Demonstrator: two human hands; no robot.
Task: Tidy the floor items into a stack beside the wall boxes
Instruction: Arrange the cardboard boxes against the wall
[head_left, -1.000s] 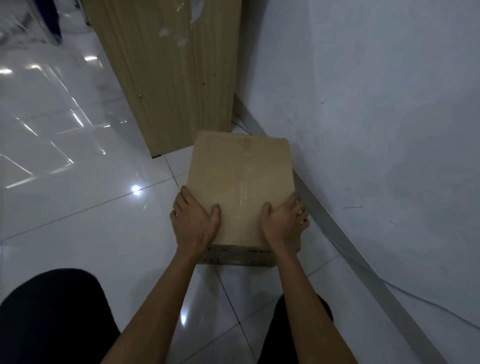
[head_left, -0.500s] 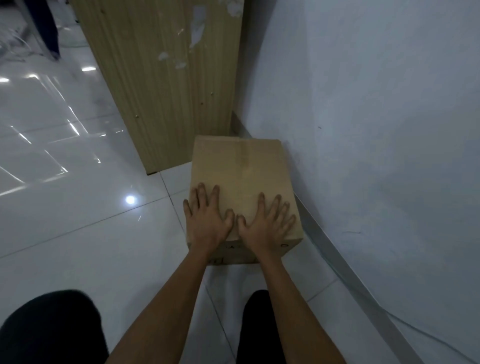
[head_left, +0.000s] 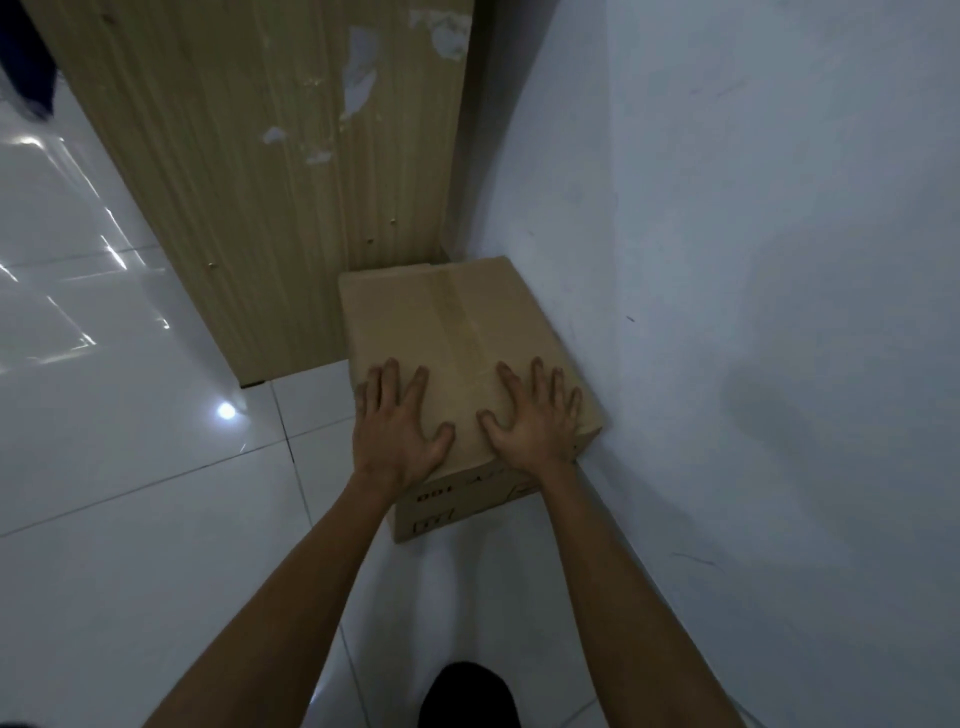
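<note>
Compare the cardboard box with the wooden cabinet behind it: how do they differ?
The cardboard box is low and lies on the floor; the wooden cabinet rises out of frame. The box's top is plain with a tape strip; the cabinet's side shows wood grain and torn white scraps. The left hand and right hand lie flat on the box, neither on the cabinet. Both stand by the white wall.

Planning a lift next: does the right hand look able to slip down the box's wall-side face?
Probably not. The cardboard box seems pressed against the wall, with no visible gap beside the right hand, which lies flat on its top. The printed near face looks free.
</note>
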